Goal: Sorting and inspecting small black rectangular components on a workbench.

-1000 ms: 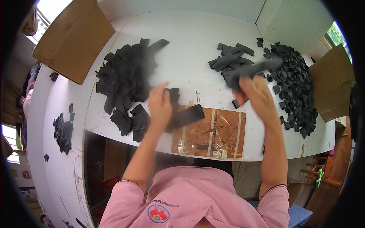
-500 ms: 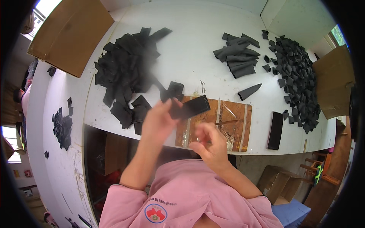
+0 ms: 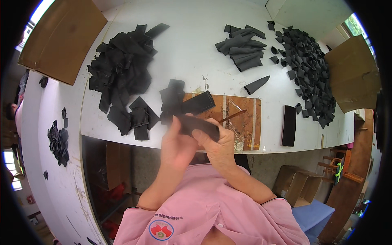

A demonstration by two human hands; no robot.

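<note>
A black fabric piece (image 3: 201, 126) is held in front of me, above the near edge of the table. My right hand (image 3: 220, 145) pinches its right end, thumb on top. From the same hand a thin brown pointed stick (image 3: 233, 116) sticks out to the right. My left hand (image 3: 177, 143), slightly blurred, grips the left end of the piece; some of its fingers are hidden behind the fabric. Just beyond my hands, another flat black fabric piece (image 3: 199, 102) lies partly on a brown board (image 3: 252, 122) with tape strips, beside more black pieces (image 3: 172, 96).
A big heap of flat black pieces (image 3: 122, 65) lies left. Further right are rolled black pieces (image 3: 245, 47), a single cone-shaped one (image 3: 257, 85) and a large pile of small black tubes (image 3: 306, 65). A dark phone (image 3: 289, 125) and cardboard boxes (image 3: 61, 41) flank the work area.
My left hand has brought a black fabric piece in toward me, and my right hand has come to grip its other end. The whole view has shifted slightly.
</note>
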